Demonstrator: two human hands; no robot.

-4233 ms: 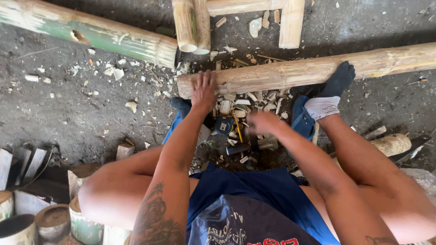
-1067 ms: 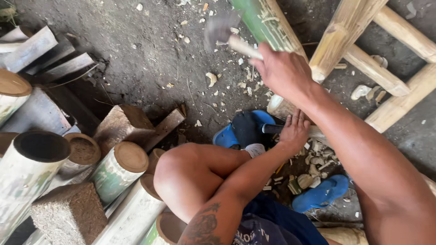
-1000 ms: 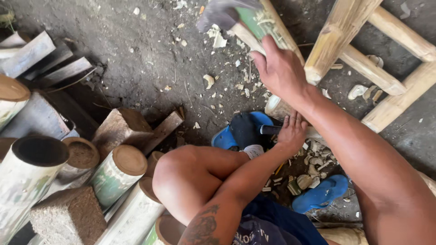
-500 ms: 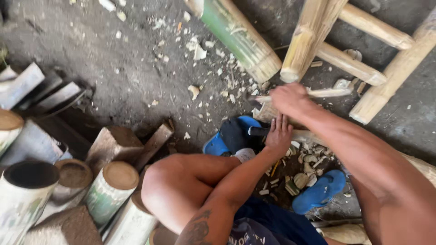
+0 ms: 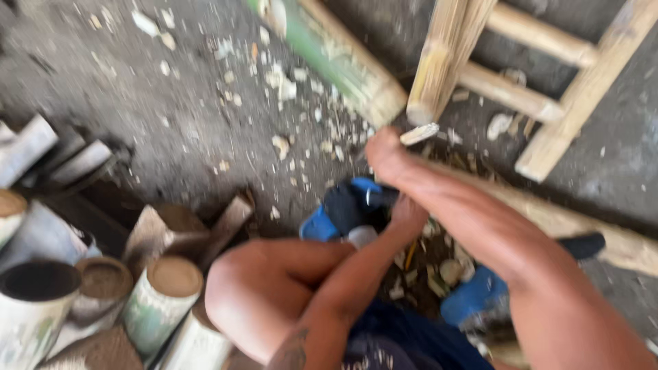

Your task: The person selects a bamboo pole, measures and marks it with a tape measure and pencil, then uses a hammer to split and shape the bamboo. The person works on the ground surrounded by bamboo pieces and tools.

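Right hand (image 5: 387, 154) has dropped from green bamboo pole (image 5: 343, 65) to frame centre, clenched on pale wood sliver (image 5: 419, 133); left hand (image 5: 408, 214) below, grip unclear.

Dark, gritty dirt floor (image 5: 171, 130), strewn with pale wood chips (image 5: 281, 85). Green bamboo pole (image 5: 336, 58) lying slantwise across the top, a bamboo frame (image 5: 521, 96) standing just beside its cut end. Cut bamboo sections (image 5: 161, 301) clustered at lower left, split slats (image 5: 41, 154) behind them. Blue sandal (image 5: 319, 223) flat among the shavings.
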